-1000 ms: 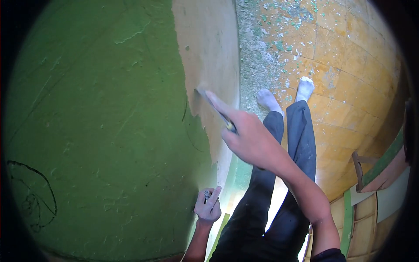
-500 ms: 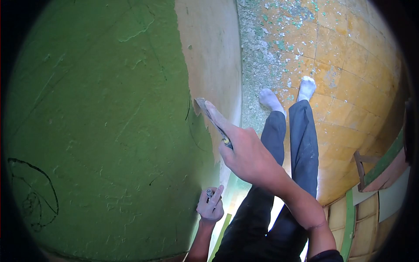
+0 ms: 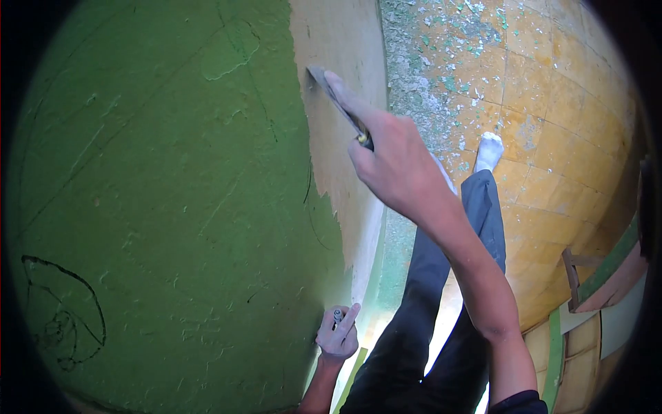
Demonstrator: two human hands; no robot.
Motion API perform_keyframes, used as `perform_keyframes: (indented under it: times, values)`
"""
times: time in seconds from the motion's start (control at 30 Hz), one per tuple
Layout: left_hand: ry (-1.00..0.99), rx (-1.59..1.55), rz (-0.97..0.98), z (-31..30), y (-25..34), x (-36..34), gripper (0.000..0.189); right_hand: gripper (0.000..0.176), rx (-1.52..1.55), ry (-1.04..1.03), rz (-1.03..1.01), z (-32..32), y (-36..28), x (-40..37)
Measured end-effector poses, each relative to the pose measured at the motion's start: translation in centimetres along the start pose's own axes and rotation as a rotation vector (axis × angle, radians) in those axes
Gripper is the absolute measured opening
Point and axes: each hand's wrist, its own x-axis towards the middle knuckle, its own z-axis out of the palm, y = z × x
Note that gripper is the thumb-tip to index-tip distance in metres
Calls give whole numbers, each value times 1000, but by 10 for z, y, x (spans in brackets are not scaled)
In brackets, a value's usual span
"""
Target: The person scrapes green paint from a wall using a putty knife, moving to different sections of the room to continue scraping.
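A green painted wall [image 3: 172, 207] fills the left side, with a bare, pale strip [image 3: 331, 131] along its ragged paint edge. My right hand [image 3: 396, 155] is closed around a scraper [image 3: 338, 103], index finger stretched along the blade. The blade tip touches the bare strip near the green edge. Low on the wall, my left hand [image 3: 338, 334] is closed around a small metallic object [image 3: 338, 316], with one finger extended; most of that object is hidden in the hand.
Paint flakes [image 3: 476, 52] litter the yellow tiled floor [image 3: 552, 152] beside the wall. My legs and a white-socked foot [image 3: 489, 150] show on the floor. A green-edged wooden piece [image 3: 607, 272] is at the lower right.
My right hand and the scraper have moved up in the view along the paint edge. My left hand has shifted slightly down and right. One foot is now mostly hidden behind my right arm.
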Motion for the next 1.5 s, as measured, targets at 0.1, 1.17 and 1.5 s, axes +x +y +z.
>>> perform_keyframes:
  times: [0.1, 1.17, 1.5]
  values:
    - [-9, 14, 6, -1, 2, 1, 52, 79, 17, -98, 75, 4, 5, -24]
    - [25, -28, -69, 1, 9, 3, 49, 77, 88, -43, 88, 23, 16, -39]
    - [28, -18, -20, 0, 6, 1, 50, 82, 5, -72, 136, 27, -10, -60]
